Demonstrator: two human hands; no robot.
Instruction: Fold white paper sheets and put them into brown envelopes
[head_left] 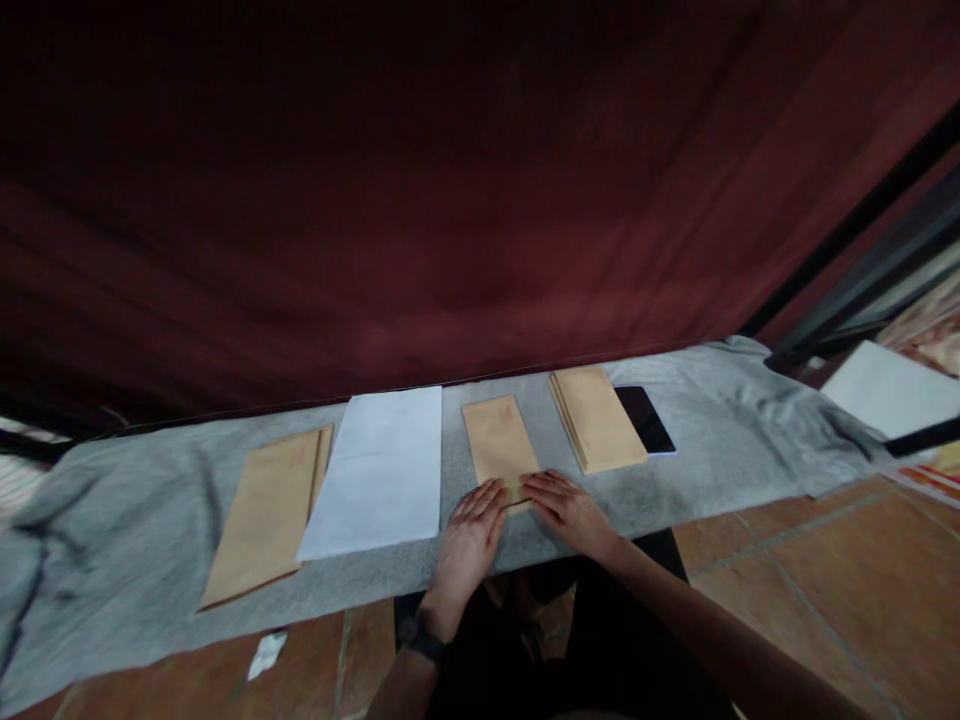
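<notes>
A brown paper envelope (501, 440) lies in front of me on a grey cloth, with faint red print near its far end. My left hand (471, 525) rests on the near left corner, fingers stretched out over the paper. From the right, my right hand (566, 508) lies on the opposite near corner, its fingers extended flat. Between the fingertips a folded edge shows at the near end. Both hands press down on the envelope rather than lifting it.
Left of the envelope lies a stack of white paper (375, 470), then larger brown envelopes (262, 510). To the right, a pile of small brown envelopes (600, 420) overlaps a dark tablet or phone (646, 420). Behind the grey cloth (720, 430) rises a dark red surface (480, 200).
</notes>
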